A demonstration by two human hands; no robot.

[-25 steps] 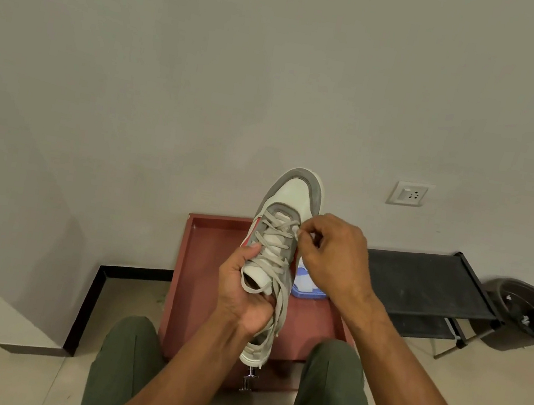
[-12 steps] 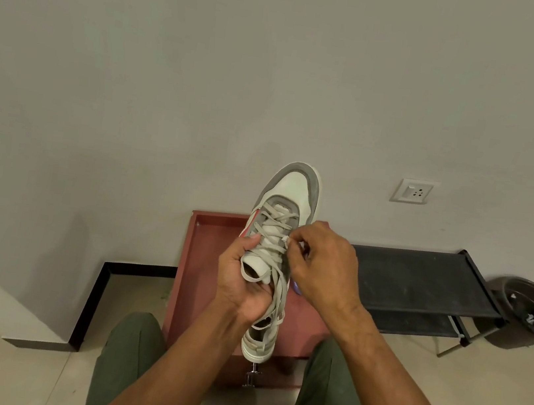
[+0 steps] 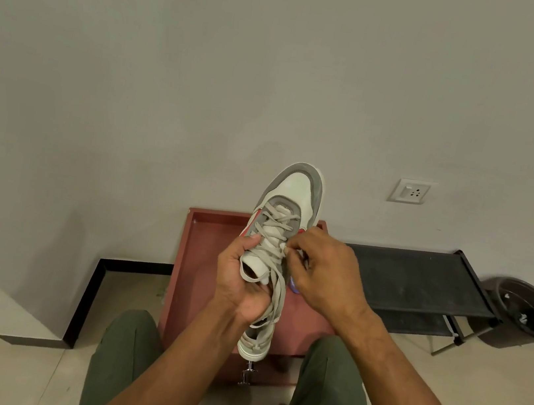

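Observation:
A white and grey sneaker (image 3: 298, 189) with red side accents is held up in front of me, toe pointing away toward the wall. My left hand (image 3: 240, 281) grips it around the tongue and collar from the left side. My right hand (image 3: 324, 273) pinches the beige shoelace (image 3: 271, 234) at the right side of the lacing, about halfway down the eyelets. Loose lace ends hang down past my left palm toward the heel.
A red-brown wooden tray (image 3: 201, 262) lies on the floor under the shoe, between my knees. A low black metal rack (image 3: 420, 277) stands to the right against the wall, with a dark round bin (image 3: 526, 310) beyond it. A wall socket (image 3: 411, 191) is above.
My right hand moved down the lacing from near the toe-end eyelets to the middle ones and closer to my left hand. The shoe stayed held up in the same pose.

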